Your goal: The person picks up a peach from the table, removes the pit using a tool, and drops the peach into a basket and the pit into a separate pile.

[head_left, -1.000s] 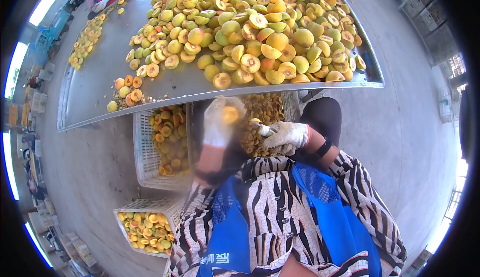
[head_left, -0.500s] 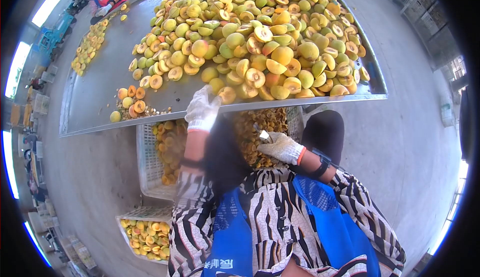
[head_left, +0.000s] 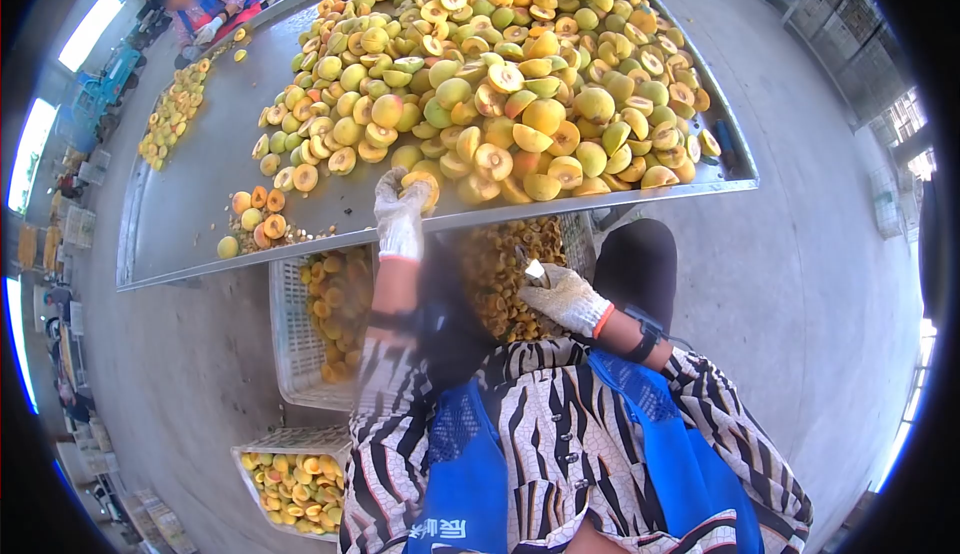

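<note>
My left hand [head_left: 400,216], in a white glove, has its fingers round a halved peach [head_left: 421,190] at the near edge of the metal table [head_left: 350,186]. My right hand [head_left: 567,300], gloved too, is closed on a small tool with a pale, shiny end [head_left: 537,271]. It is over a crate of cut fruit pieces [head_left: 490,289] below the table edge. A large heap of halved, yellow-green peaches [head_left: 480,74] covers much of the table just beyond my left hand.
A white crate [head_left: 288,339] of peach halves stands under the table, a second crate [head_left: 285,438] below it. A small fruit group [head_left: 258,216] lies at the table's left. A co-worker [head_left: 215,4] sits at the far left corner beside another fruit pile [head_left: 175,109].
My left hand has closed on a peach half at the heap's near edge and lifted it slightly. My right hand has hardly moved. The view has shifted slightly.
</note>
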Available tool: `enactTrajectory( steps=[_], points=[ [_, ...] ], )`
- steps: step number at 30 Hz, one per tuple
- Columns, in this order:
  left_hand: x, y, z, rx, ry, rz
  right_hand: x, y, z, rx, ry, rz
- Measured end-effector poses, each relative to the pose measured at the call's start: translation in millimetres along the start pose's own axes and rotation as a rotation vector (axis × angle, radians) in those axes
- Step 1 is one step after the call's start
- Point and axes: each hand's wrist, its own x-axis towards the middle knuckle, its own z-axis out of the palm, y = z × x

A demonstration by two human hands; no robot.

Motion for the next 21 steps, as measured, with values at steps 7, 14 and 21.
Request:
enactTrajectory(
  steps=[7, 14, 21],
  points=[
    [-44, -27, -23, -0.616, -0.222, -0.368, -5, -25, 5, -0.110, 0.066, -0.089],
    [-77, -29, -13, -0.431, -0.431, -0.180, -6, -35, 19, -0.398, 0.178, -0.286],
    [-113, 11, 17, -0.602, -0.309, -0.312, 1, -25, 25, -0.473, 0.164, -0.241]
  ],
)
